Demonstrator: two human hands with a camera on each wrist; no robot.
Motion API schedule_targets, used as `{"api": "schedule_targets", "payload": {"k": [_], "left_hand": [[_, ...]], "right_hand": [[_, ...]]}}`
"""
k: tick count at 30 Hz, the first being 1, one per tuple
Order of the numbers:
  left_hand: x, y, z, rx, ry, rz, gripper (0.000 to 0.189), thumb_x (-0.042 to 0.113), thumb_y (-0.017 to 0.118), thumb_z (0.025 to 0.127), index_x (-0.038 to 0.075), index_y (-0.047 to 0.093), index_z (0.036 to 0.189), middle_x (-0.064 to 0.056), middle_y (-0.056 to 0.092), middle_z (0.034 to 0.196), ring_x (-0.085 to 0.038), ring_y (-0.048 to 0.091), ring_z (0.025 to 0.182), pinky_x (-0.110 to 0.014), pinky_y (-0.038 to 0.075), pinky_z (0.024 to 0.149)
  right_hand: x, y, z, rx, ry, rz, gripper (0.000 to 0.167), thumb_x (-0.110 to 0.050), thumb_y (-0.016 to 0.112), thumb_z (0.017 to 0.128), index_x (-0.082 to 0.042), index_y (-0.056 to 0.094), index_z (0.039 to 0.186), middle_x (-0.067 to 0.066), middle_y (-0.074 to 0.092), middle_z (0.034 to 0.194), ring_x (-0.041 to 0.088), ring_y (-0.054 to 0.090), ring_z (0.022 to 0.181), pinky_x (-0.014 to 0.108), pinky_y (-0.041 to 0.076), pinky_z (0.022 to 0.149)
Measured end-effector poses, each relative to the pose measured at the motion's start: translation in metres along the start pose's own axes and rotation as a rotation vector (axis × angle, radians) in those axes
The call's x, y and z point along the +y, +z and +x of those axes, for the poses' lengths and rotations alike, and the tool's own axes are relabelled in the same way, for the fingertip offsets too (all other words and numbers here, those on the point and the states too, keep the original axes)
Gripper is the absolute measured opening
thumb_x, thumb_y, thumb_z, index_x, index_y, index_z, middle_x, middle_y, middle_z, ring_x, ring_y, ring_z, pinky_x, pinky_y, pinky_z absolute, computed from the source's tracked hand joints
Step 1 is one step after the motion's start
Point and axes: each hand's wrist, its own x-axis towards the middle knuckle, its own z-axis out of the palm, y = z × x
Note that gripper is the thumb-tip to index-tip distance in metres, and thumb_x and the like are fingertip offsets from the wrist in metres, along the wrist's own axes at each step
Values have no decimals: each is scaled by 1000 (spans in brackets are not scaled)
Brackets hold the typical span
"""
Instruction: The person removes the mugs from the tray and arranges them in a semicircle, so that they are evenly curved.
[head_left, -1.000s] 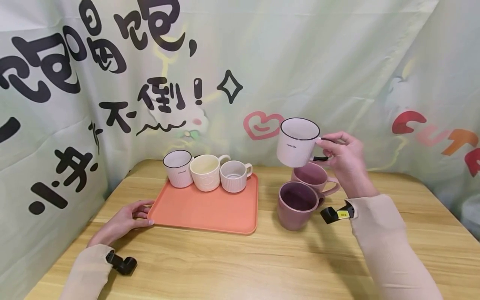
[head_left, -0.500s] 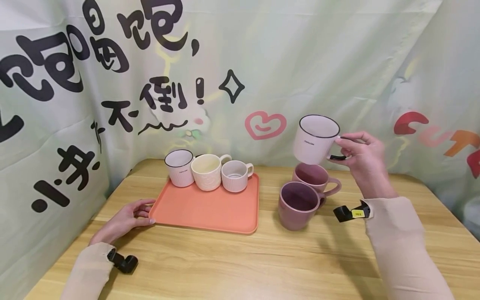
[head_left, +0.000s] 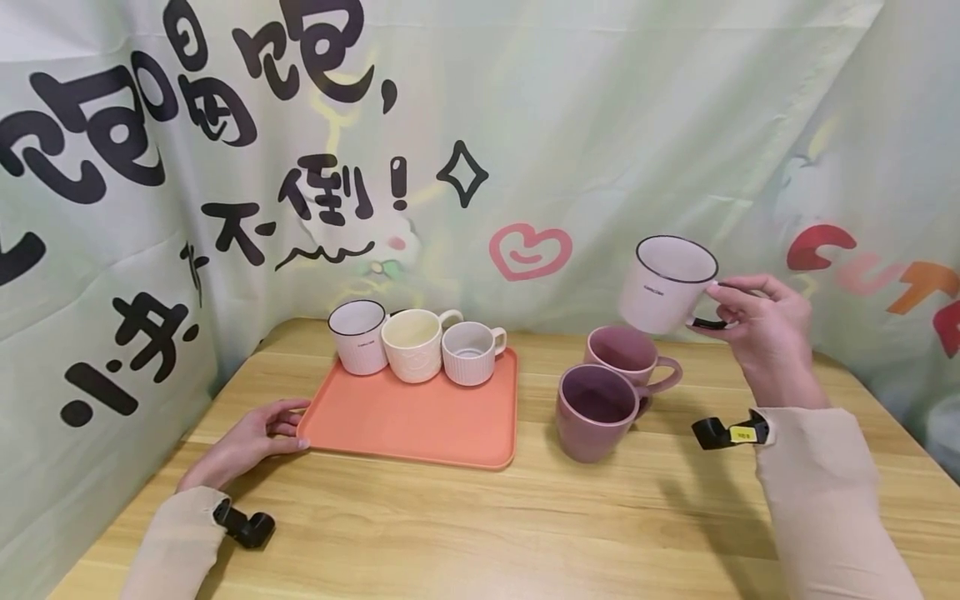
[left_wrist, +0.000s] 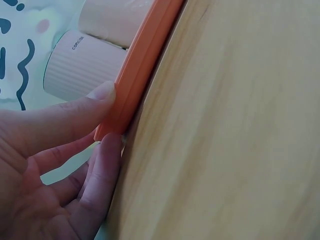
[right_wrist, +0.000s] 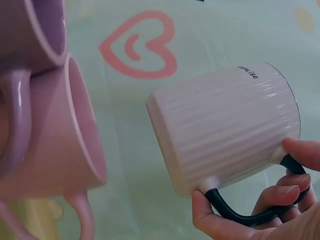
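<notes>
High over the right side of the table, my right hand (head_left: 768, 321) holds a white ribbed mug (head_left: 670, 283) with a black rim by its black handle (right_wrist: 250, 217). Below and to its left stand a pink mug (head_left: 622, 350) and a darker purple mug (head_left: 592, 412), close together. At the orange tray's (head_left: 412, 421) front left corner, my left hand (head_left: 255, 437) pinches the edge, thumb (left_wrist: 102, 95) on top and fingers lower down. Along the tray's back sit another white black-rimmed mug (head_left: 358, 342), a cream mug (head_left: 412, 350) and a small ribbed cup (head_left: 468, 357).
The wooden table (head_left: 420, 533) reaches back to a pale printed curtain (head_left: 637, 125), which also runs down the left side. Bare wood separates the tray from the two purple-pink mugs.
My right hand has carried the white mug to the right, from above the pink mug to beyond it, dipping slightly at the end. My left hand and the tray have stayed put.
</notes>
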Motion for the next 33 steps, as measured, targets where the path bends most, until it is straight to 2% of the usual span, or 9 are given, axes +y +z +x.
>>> {"api": "schedule_targets", "payload": {"k": [13, 22, 33], "left_hand": [[0, -1, 1, -2, -18, 8, 70, 9, 77, 91, -18, 39, 143, -18, 64, 114, -25, 60, 99, -25, 52, 78], [1, 0, 0, -2, -16, 7, 70, 8, 77, 90, -18, 40, 143, -18, 64, 113, -25, 60, 99, -24, 52, 77], [1, -1, 0, -6, -22, 17, 71, 10, 78, 90, -17, 39, 143, -19, 64, 116, -26, 60, 101, -24, 52, 78]], "right_hand": [[-2, -20, 0, 64, -4, 4, 15, 20, 70, 84, 5, 67, 81, 10, 58, 70, 21, 43, 55, 48, 56, 49], [3, -36, -2, 72, 4, 17, 15, 21, 67, 86, 6, 66, 81, 11, 55, 72, 22, 42, 55, 49, 57, 52], [10, -52, -1, 116, 30, -13, 16, 18, 68, 86, 4, 66, 78, 9, 53, 67, 21, 43, 56, 48, 56, 51]]}}
